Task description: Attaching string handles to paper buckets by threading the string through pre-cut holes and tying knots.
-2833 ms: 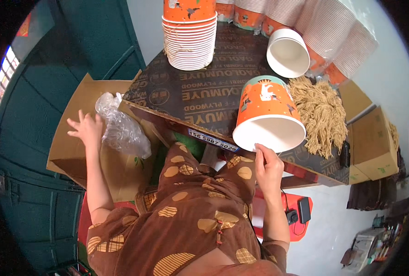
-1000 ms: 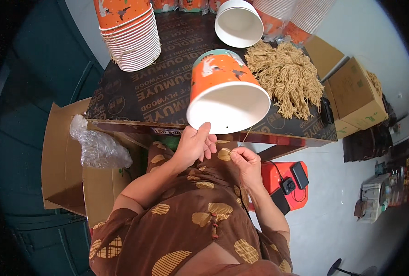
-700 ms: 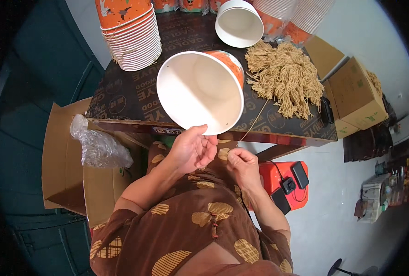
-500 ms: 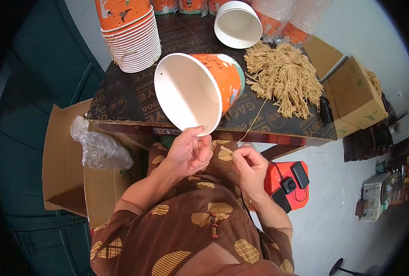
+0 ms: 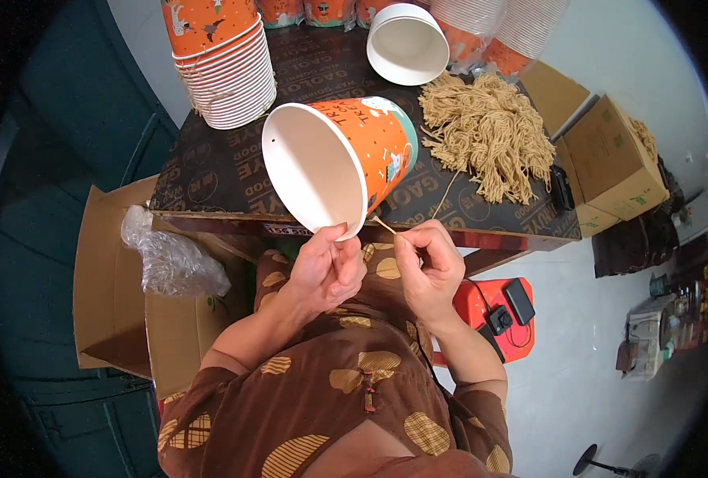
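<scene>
An orange paper bucket [image 5: 378, 147] with a white inside lies tilted at the table's near edge, its mouth toward me and to the left. A small dark hole shows in its wall near the rim. My left hand [image 5: 327, 268] pinches the lower rim between thumb and fingers. Just to the right, my right hand [image 5: 427, 267] grips a tan cord [image 5: 385, 226], whose short end points at the bucket's side close to the rim. More of the cord trails back toward a heap of tan cords [image 5: 493, 139] on the table.
On the dark printed table [image 5: 218, 171] stand a stack of orange buckets [image 5: 230, 76] at far left and a white-lined bucket [image 5: 408, 46] behind. An open carton [image 5: 115, 311] holding clear plastic [image 5: 174, 259] is at left. A red stool [image 5: 469, 299] bears small black devices at right.
My right hand has moved up and left, bringing the cord end close to the bucket's rim. The bucket has shifted slightly left and turned a little in my left hand.
</scene>
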A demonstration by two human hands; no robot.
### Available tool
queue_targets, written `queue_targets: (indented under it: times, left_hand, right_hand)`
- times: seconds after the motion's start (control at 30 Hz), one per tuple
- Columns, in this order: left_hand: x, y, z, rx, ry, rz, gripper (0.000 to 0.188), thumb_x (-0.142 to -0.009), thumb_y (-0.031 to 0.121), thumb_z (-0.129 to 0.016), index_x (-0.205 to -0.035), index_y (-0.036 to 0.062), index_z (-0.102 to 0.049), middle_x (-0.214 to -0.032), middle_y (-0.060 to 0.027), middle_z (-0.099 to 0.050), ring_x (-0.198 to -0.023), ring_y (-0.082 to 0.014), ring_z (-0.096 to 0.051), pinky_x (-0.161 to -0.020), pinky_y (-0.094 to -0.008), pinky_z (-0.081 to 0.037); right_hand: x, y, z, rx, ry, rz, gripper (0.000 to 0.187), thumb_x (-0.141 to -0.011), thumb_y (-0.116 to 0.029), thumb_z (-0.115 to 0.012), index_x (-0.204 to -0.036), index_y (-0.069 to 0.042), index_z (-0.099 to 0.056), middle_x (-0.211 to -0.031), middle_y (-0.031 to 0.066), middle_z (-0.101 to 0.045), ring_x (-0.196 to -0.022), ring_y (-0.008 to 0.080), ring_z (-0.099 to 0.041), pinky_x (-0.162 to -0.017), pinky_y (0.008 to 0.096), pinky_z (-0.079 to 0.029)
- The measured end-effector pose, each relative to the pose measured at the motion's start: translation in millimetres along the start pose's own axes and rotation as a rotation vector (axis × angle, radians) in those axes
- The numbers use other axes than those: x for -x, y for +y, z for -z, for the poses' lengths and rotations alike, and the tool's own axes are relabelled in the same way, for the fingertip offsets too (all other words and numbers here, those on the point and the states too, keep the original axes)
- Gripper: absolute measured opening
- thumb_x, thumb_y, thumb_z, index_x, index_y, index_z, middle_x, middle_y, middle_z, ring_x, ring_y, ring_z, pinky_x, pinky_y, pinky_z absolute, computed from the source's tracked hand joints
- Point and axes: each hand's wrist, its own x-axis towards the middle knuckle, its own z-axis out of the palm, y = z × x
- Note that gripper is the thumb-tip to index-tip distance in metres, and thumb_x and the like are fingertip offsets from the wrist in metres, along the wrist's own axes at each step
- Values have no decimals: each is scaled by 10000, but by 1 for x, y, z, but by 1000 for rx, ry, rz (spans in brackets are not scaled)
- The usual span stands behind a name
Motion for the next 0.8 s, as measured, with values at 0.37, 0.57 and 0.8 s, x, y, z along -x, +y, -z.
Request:
queue_targets:
  times: [0.37,0.57,0.8]
  left_hand:
    - [-1,-1,1,-15,47,0,466,-1028,373,-340,-724,72,-526,-488,-71,-494,-320,-160,-381,-273,-283,-324]
    - [-1,-1,4,19,14,18,470,-1032,375,-329,-751,62,-541,-512,-90,-509,-330,-164,-395,-271,-282,-332]
    - [-1,-3,6,47,-4,16,462,-1023,361,-335,-776,59,-583,-534,-118,-549,-345,-176,-422,-290,-283,-341]
  right_hand:
    - [-3,-1,-4,-5,-6,14,65,-845,67,-647,-832,18,-607,-778,23,-543,-661,73,-457,-562,212,-344]
    - [-3,0,-5,-4,-2,9,70,-847,67,-654,-829,17,-607,-767,14,-534,-645,62,-444,-547,206,-333]
    - [-3,5,-4,18,-22,28,76,-843,68,-659,-826,21,-602,-760,12,-529,-636,63,-438,-545,210,-336]
